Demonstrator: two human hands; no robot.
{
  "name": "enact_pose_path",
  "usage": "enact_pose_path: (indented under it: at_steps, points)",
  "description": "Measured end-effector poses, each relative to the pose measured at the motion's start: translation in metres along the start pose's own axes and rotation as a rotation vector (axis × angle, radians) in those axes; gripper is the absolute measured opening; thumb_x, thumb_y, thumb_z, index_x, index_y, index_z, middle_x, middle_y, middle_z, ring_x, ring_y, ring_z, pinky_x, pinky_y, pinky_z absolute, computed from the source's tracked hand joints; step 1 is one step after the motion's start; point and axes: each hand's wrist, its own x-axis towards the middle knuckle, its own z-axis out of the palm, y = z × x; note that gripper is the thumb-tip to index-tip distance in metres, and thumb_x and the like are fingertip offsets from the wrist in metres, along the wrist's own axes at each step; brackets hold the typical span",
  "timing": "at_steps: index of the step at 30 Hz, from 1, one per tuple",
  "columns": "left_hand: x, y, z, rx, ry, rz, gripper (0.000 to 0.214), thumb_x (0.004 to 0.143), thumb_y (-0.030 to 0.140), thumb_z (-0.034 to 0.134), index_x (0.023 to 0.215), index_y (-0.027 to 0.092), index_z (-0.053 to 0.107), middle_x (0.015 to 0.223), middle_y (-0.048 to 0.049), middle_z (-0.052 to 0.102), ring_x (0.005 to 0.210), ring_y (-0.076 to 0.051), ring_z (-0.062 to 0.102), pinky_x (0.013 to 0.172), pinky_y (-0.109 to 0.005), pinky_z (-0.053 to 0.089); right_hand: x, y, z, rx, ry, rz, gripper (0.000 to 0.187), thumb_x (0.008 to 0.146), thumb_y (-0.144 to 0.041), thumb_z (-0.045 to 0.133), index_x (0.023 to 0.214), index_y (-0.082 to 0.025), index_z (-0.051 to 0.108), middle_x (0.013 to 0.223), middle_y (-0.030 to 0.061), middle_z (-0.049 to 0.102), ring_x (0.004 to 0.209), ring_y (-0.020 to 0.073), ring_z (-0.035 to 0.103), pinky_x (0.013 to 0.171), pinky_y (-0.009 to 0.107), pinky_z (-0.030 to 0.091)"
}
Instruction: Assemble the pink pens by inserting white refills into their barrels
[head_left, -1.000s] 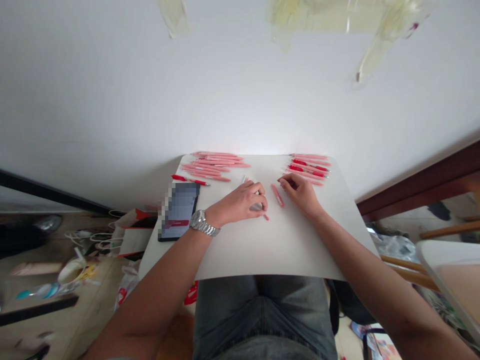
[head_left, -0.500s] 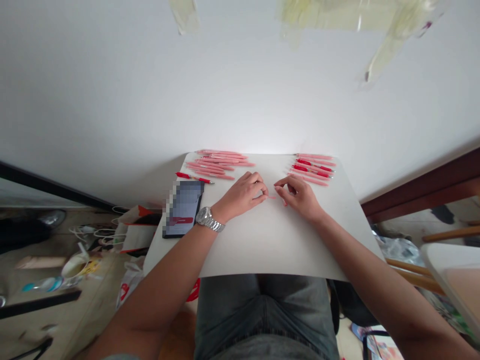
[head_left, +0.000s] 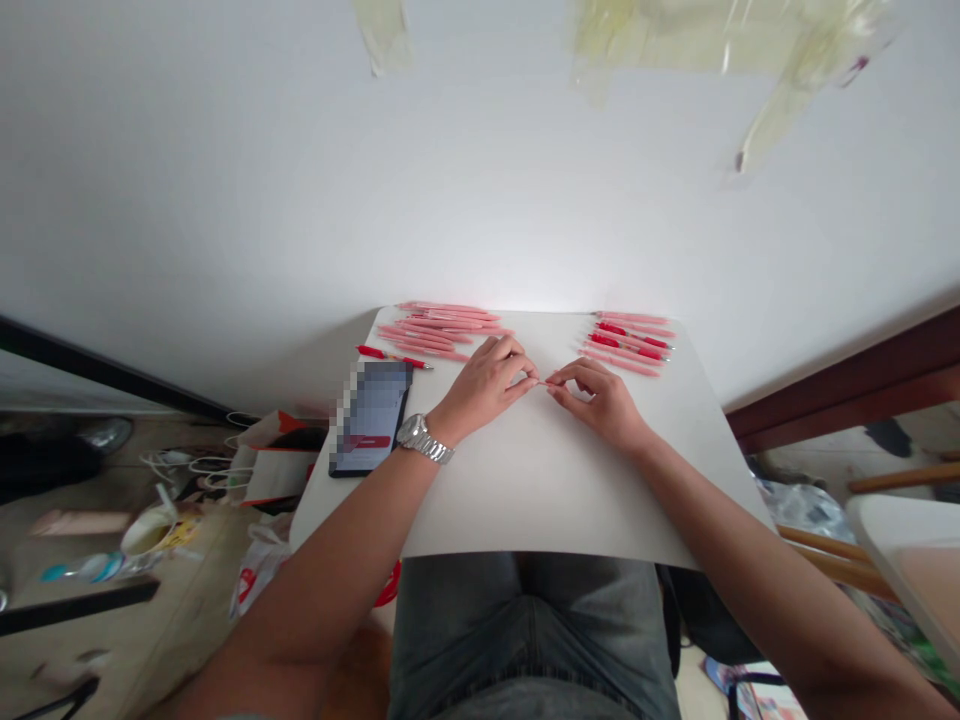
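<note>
My left hand (head_left: pixel 491 380), with a silver watch on its wrist, pinches a thin pink pen part (head_left: pixel 544 382) over the middle of the white table (head_left: pixel 555 480). From the other side, my right hand (head_left: pixel 600 397) grips the same slim part with thumb and forefinger, the fingertips of both hands almost meeting. Most of the part is hidden by my fingers. Behind my left hand lies a pile of pink pens (head_left: pixel 442 322). Beyond my right hand is a smaller group of pink pens (head_left: pixel 626 363) with red pens (head_left: pixel 622 345) among them.
A phone (head_left: pixel 373 415) lies at the table's left edge, with a single red pen (head_left: pixel 395 357) just behind it. The wall (head_left: pixel 480 180) rises directly behind the table. Bags (head_left: pixel 281 460) and a bottle (head_left: pixel 94 568) are on the floor to the left.
My hands have come together. The right fingertips have moved in to meet the pink part at the left fingertips; earlier there was a gap, with pink showing at each hand.
</note>
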Motion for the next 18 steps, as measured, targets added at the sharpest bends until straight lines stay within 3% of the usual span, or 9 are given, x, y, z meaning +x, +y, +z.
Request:
enact_pose_path:
  at_steps: [6,12,18]
  points:
    - [0.0005,-0.0014,0.0007,-0.005,0.051,0.018,0.009,0.101,0.028,0.065,0.101,0.022,0.071,0.107,-0.0065,0.060,0.109,-0.024,0.060,0.105,-0.044,0.051,0.0002,0.0009,-0.0003,0.009,0.025,0.029,0.017,0.098,-0.037,0.071,0.103,-0.024,0.079,0.096,0.0064,0.076,0.072,0.0183,0.057,0.065,0.035,0.047]
    - [0.0022,0.0002,0.0039,-0.008,0.193,-0.013,0.011,0.101,0.029,0.064,0.100,0.022,0.072,0.100,-0.0055,0.058,0.121,-0.025,0.061,0.111,-0.043,0.049,0.0004,0.0018,0.0003,-0.013,0.057,0.049,0.016,0.097,-0.037,0.071,0.101,-0.024,0.078,0.090,0.0046,0.074,0.072,0.0183,0.056,0.066,0.035,0.047]
    - [0.0015,0.0041,0.0077,0.001,0.133,-0.029,0.013,0.099,0.032,0.066,0.102,0.022,0.074,0.102,-0.0060,0.060,0.114,-0.025,0.062,0.105,-0.042,0.051,0.0001,-0.0010,0.0003,-0.014,0.056,0.048,0.018,0.098,-0.041,0.071,0.098,-0.024,0.077,0.088,0.0047,0.072,0.072,0.0186,0.054,0.065,0.035,0.046]
